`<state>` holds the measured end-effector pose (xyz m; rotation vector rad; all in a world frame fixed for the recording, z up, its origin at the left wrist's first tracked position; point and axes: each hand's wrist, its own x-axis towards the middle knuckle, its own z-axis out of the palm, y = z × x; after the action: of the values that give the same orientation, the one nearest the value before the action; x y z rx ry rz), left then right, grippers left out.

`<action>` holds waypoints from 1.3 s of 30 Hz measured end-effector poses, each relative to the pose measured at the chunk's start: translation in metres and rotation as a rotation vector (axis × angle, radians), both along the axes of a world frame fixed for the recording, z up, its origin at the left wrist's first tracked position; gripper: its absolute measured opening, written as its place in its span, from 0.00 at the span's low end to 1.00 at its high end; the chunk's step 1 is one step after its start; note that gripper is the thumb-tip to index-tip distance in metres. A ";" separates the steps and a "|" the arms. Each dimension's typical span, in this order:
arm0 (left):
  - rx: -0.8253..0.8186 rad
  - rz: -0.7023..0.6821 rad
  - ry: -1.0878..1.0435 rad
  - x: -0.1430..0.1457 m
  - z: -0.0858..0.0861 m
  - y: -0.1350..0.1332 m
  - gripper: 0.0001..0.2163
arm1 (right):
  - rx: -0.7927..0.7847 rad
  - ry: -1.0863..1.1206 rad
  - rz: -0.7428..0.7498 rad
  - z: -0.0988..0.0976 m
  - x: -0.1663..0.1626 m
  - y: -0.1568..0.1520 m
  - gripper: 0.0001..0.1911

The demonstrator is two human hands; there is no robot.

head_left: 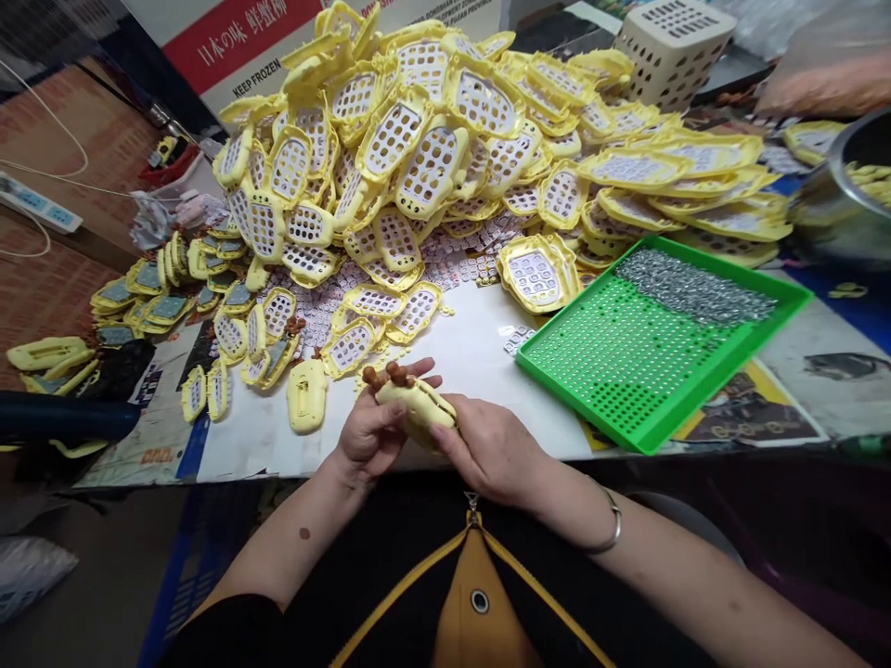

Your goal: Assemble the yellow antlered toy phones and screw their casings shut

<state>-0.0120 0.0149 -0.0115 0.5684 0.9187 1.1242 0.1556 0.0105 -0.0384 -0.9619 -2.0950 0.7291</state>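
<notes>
Near the table's front edge, both hands hold a yellow plastic toy casing with brown knobs at its far end. My left hand grips its left side, some fingers stretched behind it. My right hand is closed on the right end, thumb on top. A dark gap runs along the casing's edge; its underside is hidden. To the left, a single yellow casing half lies on the white sheet. Just beyond the hands are several yellow casing halves with white hole-patterned inserts.
A big heap of yellow casing halves fills the back. At right, a green perforated tray holds many small metal screws. A metal pot and a beige basket stand farther back. More casings lie left.
</notes>
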 end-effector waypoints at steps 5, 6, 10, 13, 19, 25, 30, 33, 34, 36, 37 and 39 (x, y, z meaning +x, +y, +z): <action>-0.028 0.095 0.138 0.008 0.005 -0.004 0.24 | 0.024 -0.180 -0.086 -0.001 -0.004 0.000 0.30; -0.028 0.099 0.141 0.009 0.005 -0.004 0.24 | -0.005 -0.164 -0.087 0.000 -0.004 -0.001 0.30; -0.013 0.020 0.077 0.004 0.003 -0.004 0.24 | -0.086 -0.029 -0.030 0.002 -0.001 -0.001 0.27; 0.096 0.116 0.082 -0.001 0.001 -0.004 0.17 | 0.000 -0.028 -0.050 0.003 0.004 0.001 0.26; 0.205 0.092 0.329 0.006 -0.002 -0.010 0.14 | 0.135 0.071 -0.098 0.008 0.003 0.003 0.19; 0.357 0.074 0.508 0.011 -0.002 -0.013 0.14 | 0.087 0.344 -0.139 -0.003 0.001 0.001 0.14; 0.446 0.108 0.753 0.010 0.003 -0.014 0.09 | -0.259 0.505 -0.102 -0.017 0.002 0.002 0.16; 0.607 0.090 0.902 0.014 0.006 -0.011 0.08 | -0.353 0.580 -0.102 -0.025 -0.002 0.001 0.15; 0.642 0.077 0.920 0.016 0.007 -0.010 0.09 | -0.365 0.612 -0.130 -0.027 -0.003 0.000 0.15; 0.667 0.032 0.927 0.017 0.008 -0.007 0.10 | -0.409 0.667 -0.161 -0.032 -0.004 0.000 0.16; 0.663 0.011 0.927 0.016 0.008 -0.005 0.11 | -0.442 0.696 -0.161 -0.034 -0.004 0.000 0.16; 0.659 -0.004 0.939 0.014 0.007 -0.004 0.13 | -0.516 0.768 -0.155 -0.038 -0.006 0.000 0.17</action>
<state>0.0018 0.0109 -0.0042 1.7301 1.3188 1.1480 0.1499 0.0109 -0.0768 -0.8919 -1.1715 1.3395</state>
